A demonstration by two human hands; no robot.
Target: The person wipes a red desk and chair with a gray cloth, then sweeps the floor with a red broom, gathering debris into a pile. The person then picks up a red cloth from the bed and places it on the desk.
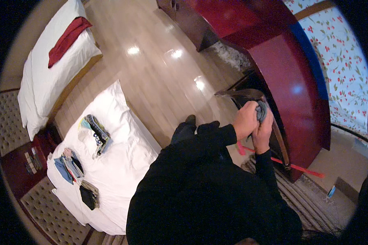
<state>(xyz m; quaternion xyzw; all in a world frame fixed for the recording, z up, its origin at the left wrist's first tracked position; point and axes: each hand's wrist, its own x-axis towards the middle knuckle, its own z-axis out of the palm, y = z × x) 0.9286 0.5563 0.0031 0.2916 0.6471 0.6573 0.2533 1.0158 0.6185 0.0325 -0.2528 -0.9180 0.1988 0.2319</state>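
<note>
My left hand (245,121) and my right hand (263,130) meet in front of me. Both are closed around a small grey bundle of rolled cloth (261,111), whose upper end shows between the fingers. Whether it is a sock or another garment, I cannot tell. Just beyond the hands curves the dark wooden back of a chair (249,93), beside the dark red desk (282,71). Folded clothes (71,164), a dark folded garment (88,196) and a row of rolled or folded small items (96,134) lie on the white bed (122,171) to my left.
A second white bed (37,81) with a red runner (69,41) stands at the far left. Wooden flooring (147,77) runs between the beds and the desk. A long red stick (302,168) lies low at the right, near a striped curtain-like cloth (298,196). Floral fabric (339,61) hangs beyond the desk.
</note>
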